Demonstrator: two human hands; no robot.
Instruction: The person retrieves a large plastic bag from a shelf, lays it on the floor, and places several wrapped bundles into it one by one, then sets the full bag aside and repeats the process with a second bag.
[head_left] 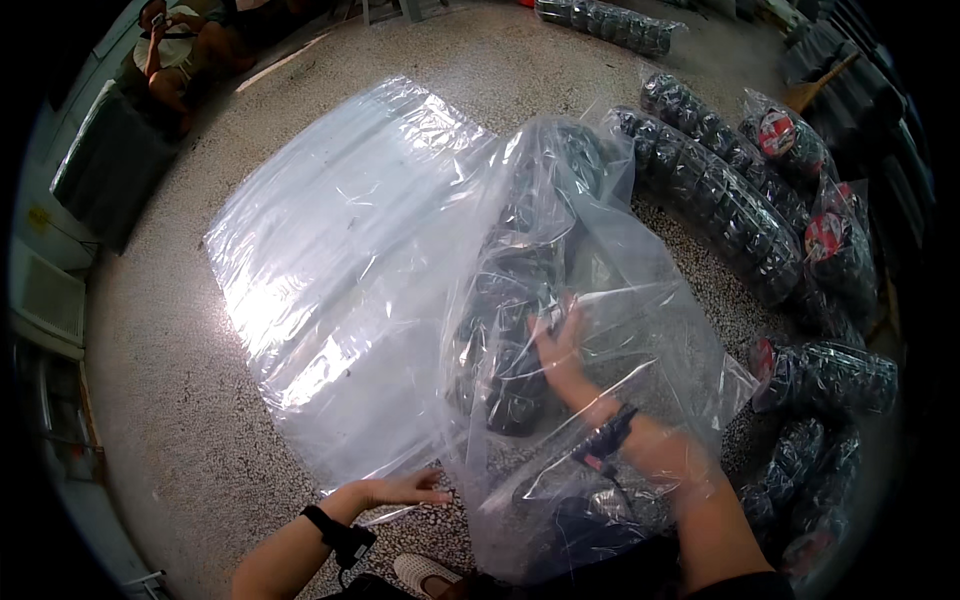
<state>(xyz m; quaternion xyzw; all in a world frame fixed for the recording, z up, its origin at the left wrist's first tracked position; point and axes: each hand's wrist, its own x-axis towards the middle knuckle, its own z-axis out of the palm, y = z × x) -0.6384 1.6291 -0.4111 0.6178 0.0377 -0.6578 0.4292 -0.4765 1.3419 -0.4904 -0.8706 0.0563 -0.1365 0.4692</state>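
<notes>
A large clear plastic bag lies over the floor in front of me, with a long dark wrapped bundle inside it. My right hand reaches in under the clear film, its fingers spread against the bundle's right side. Near the bag's lower left edge, my left hand has its fingers stretched out, close to the film and just above the floor; whether it touches the film I cannot tell. To the left, a stack of flat clear plastic sheets or bags is spread out, partly covered by the open bag.
Several long dark bundles in clear wrap lie on the right, some with red round ends. Another wrapped bundle lies at the far side. A person sits at the far left. My shoe shows at the near edge.
</notes>
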